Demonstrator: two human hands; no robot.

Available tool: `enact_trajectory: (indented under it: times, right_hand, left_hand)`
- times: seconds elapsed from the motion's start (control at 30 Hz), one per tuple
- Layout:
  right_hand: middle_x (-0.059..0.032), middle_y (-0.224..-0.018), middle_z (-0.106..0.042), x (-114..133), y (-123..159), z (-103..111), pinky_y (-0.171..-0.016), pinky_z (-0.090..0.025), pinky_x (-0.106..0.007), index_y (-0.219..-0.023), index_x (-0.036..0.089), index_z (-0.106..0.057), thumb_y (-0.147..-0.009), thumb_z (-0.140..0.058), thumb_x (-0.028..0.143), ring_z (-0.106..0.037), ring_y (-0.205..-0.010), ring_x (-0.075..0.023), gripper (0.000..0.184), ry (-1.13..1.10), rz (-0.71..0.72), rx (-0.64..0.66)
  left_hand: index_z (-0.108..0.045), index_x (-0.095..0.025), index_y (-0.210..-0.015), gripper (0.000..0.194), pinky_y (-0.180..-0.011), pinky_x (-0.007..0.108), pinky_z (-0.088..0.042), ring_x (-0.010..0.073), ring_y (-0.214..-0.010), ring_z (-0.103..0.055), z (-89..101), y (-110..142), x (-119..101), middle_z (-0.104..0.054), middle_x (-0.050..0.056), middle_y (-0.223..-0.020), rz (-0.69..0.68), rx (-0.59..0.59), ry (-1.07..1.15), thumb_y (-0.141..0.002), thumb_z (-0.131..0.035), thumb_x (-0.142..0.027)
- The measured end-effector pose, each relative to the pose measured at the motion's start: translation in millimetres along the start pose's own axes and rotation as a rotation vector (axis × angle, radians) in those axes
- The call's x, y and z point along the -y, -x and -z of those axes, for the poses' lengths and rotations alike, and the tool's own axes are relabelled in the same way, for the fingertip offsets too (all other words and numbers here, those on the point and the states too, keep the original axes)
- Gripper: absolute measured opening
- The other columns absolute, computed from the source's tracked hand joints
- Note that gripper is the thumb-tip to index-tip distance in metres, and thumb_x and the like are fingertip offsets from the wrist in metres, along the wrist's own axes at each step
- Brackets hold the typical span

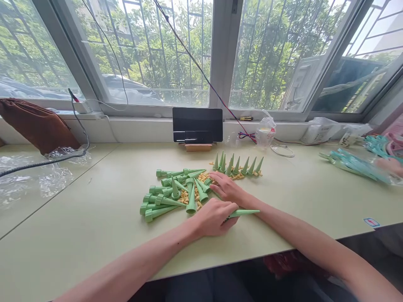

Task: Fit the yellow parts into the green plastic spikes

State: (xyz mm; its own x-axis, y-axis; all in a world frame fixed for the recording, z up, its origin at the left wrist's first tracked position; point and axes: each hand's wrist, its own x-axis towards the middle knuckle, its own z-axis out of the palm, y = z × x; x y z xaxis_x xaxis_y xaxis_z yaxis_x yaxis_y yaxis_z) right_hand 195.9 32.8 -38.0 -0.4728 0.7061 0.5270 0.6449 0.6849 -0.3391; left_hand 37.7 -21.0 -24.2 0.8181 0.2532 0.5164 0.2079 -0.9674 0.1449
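One long pale yellow-green bench is what we've got here, pushed up under some windows with bars outside and loads of sunlit trees behind them. There's a seam across the bench on our left, near crinkly clear wrapping and a brown bag leaning toward the sill. A dark-screened tablet is propped on a little stand at the back. As for the main stuff, the green spikes lie in a loose heap mid-bench with small yellow pieces scattered among them, and a row of upright spikes stands just behind on the right. Our left hand has its grip closed around a held spike, tip pointing right; our right hand reaches over the heap, and we can't tell if its grip has pinched anything. Writing-wise, slim pickings: a sticker by the front edge has a red mark inside a blue outline, a clear cup shows some red print, and the plastic packets carry dark lettering, all too small for us to read.
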Motion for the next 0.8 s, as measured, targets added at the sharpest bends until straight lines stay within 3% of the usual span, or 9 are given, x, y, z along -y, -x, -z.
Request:
enact_trajectory:
  times: [0.27, 0.57, 0.8]
  right_hand:
    - [-0.0167, -0.147, -0.047, -5.9, 0.2, 1.1, -0.112, -0.042, -0.049, -0.140, 0.018, -0.048, -0.103, -0.039, 0.042, -0.041, -0.140, -0.0298, 0.045, 0.040, -0.063, 0.048]
    - [-0.0133, -0.137, -0.057, 2.4, 2.0, 0.7, -0.104, -0.049, -0.046, -0.133, 0.021, -0.051, -0.103, -0.041, 0.037, -0.055, -0.126, -0.0266, 0.035, -0.051, -0.006, 0.023]
    - [-0.0177, -0.142, -0.051, -4.3, 1.7, -2.4, -0.109, -0.043, -0.050, -0.136, 0.017, -0.051, -0.102, -0.042, 0.040, -0.048, -0.134, -0.0301, 0.042, 0.013, -0.090, 0.017]
  left_hand:
    - [-0.055, -0.018, -0.084, 0.014, -0.051, 0.029, -0.028, 0.0128, -0.056, -0.057, 1.0, -1.7, -1.6, -0.062, -0.001, -0.065, -0.012, -0.018, -0.009, -0.093, -0.047, -0.022]
    - [-0.057, -0.017, -0.087, 0.014, -0.053, 0.029, -0.029, 0.0137, -0.059, -0.060, 1.6, -0.8, -0.7, -0.066, 0.001, -0.069, -0.008, 0.012, -0.012, -0.092, -0.045, -0.022]
    - [-0.058, -0.017, -0.088, 0.015, -0.053, 0.029, -0.029, 0.0135, -0.058, -0.059, 1.1, -0.6, -0.8, -0.066, 0.001, -0.069, -0.006, 0.014, -0.023, -0.093, -0.044, -0.022]
